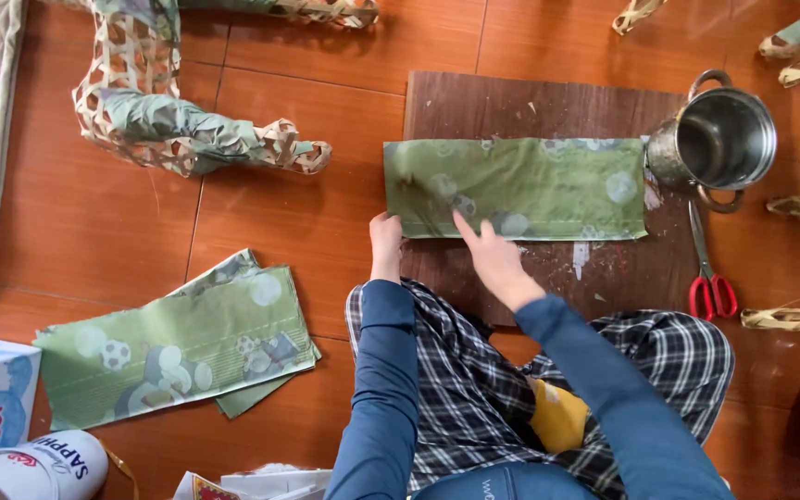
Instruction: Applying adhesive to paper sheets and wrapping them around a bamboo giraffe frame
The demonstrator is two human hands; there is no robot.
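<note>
I see the green paper sheet lying flat on a dark wooden board that rests on the floor. It is a long rectangle, its long side running left to right, printed with pale round spots and small ball patterns. Its surface looks slightly creased, with a faint fold line along its length. Its right end reaches almost to the board's right edge, and its lower left corner lies near the board's left edge.
</note>
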